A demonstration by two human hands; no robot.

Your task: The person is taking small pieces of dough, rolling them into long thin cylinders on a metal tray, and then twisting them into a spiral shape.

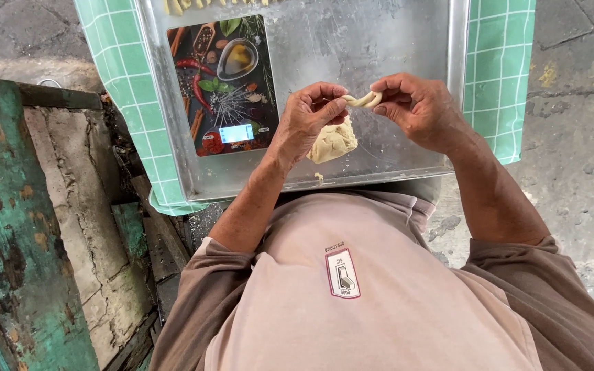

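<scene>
Above the metal tray [407,41], both hands are up and busy. Left hand [309,118] has its fingers curled in, pinching one end of a short dough rope [364,100]. Right hand [419,110] pinches the other end between thumb and fingertips, so the pale rope hangs stretched between the two, clear of the tray surface. Directly beneath the left hand sits a dough lump [333,142], resting on the tray floor and partly hidden by that hand's palm and wrist. A small crumb [318,176] of dough lies near the tray's front rim, just beside the left forearm.

Over on the tray's left side lies a flat kitchen scale [223,86], its top printed with spices, herbs and a bowl of oil, a small lit display near its lower edge. Well apart from the hands, at the far rim, a few pale dough pieces [177,5] peek in, cut off by the frame edge. Under the tray spreads a green checked cloth [502,75], showing on both sides. To the left stands a worn wall with peeling green paint [1,227]; on the right, grey concrete floor [579,137].
</scene>
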